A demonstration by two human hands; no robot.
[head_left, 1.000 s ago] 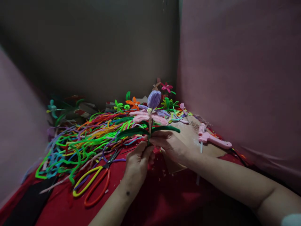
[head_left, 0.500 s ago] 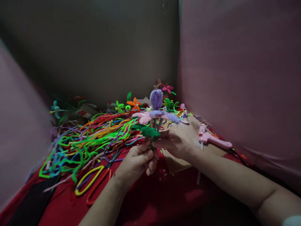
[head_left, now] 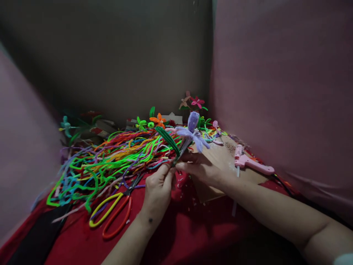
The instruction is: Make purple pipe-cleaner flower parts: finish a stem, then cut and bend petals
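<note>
A pipe cleaner flower (head_left: 193,134) with lavender petals is raised in front of me, its stem slanting up to the right. One long dark green leaf (head_left: 167,140) sticks out to the left of the stem. My left hand (head_left: 158,186) is closed, pinching the lower stem between thumb and fingers. Just right of it, my right hand (head_left: 200,170) is closed on the stem too, thumb and forefinger at the base of the leaf; its other fingers are partly hidden. Something pale pink shows behind the lavender petals, mostly hidden.
A heap of colourful pipe cleaners (head_left: 118,158) spreads at left on the red cloth (head_left: 176,235). Scissors (head_left: 121,208) with yellow and red handles lie before it. At right, a pink glue gun (head_left: 252,162) rests on cardboard (head_left: 228,147). Finished flowers, including an orange one (head_left: 158,120), stand behind.
The flower has turned and tilted rightward, so its pink petals are mostly out of sight. The green leaf now points up-left. My left hand has rotated around the stem.
</note>
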